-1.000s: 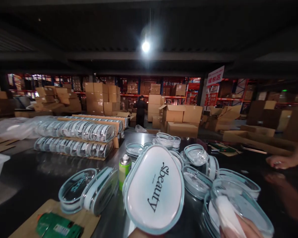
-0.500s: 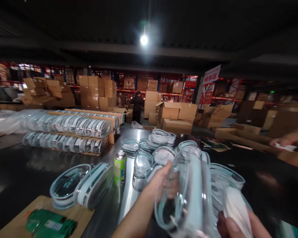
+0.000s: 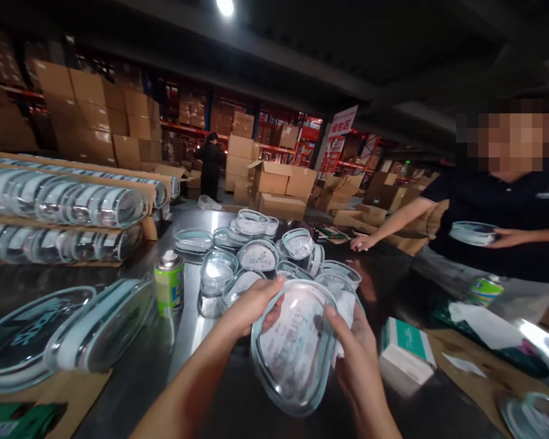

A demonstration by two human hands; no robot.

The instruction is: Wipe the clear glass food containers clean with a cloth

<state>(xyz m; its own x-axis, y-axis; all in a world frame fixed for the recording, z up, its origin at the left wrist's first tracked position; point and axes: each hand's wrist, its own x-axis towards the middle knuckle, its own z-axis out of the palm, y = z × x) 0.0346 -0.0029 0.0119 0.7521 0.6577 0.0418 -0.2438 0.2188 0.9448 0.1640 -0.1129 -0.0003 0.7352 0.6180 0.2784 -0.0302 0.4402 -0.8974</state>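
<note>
A clear oval case [image 3: 293, 347] with pale blue trim is tilted up between my hands, its printed flat side toward me. My left hand [image 3: 258, 308] grips its upper left rim, fingers partly behind it. My right hand [image 3: 359, 350] has its thumb on the right rim and pins a white cloth or tissue [image 3: 345, 305] against that side. Just beyond stand several similar clear cases, one with a printed label [image 3: 258, 256] on top. A green spray can [image 3: 169, 283] is upright to the left of them.
Stacked rows of clear cases [image 3: 114, 207] stand at left, with two loose cases [image 3: 100, 329] nearer me. At right are a white and green box [image 3: 407, 350], another green can [image 3: 485, 289] and a co-worker [image 3: 498, 213] holding a case. Cardboard boxes [image 3: 274, 183] stand behind.
The view has swung right, bringing the co-worker in. The case has turned from edge-on to its flat side, and my right hand with the white cloth has come onto its rim.
</note>
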